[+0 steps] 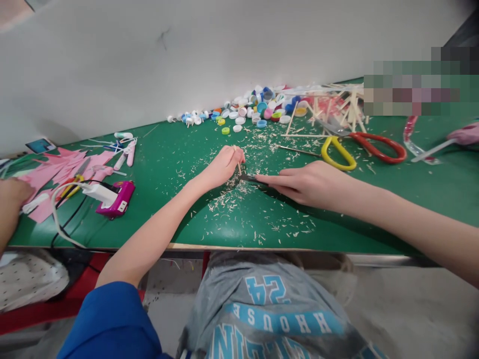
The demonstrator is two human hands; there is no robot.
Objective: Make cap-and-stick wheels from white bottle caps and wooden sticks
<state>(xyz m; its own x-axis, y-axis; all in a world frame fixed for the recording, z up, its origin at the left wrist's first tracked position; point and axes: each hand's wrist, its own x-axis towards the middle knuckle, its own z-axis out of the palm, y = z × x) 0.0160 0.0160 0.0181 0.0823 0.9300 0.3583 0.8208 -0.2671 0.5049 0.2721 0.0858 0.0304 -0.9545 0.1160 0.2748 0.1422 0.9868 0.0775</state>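
Observation:
My left hand (226, 165) is closed around a thin wooden stick (240, 169), whose lower end points down at the table. In my right hand (307, 184) is a small dark knife (253, 179), with the index finger stretched along it. The blade tip meets or nearly meets the stick's lower end; exact contact is too small to tell. Pale wood shavings (224, 197) lie scattered on the green table (157, 214) under and around both hands. Beyond my right hand rests a pair of scissors with one yellow and one red handle (339, 153), beside a thin metal rod (299, 150).
Bottle caps (241, 112) are heaped along the wall, with wooden sticks (354, 109) to their right. On the left are a magenta power adapter (119, 199) with cables, pink sheets (67, 167) and a glue gun (99, 173). Another person's hand (15, 193) rests at the left edge.

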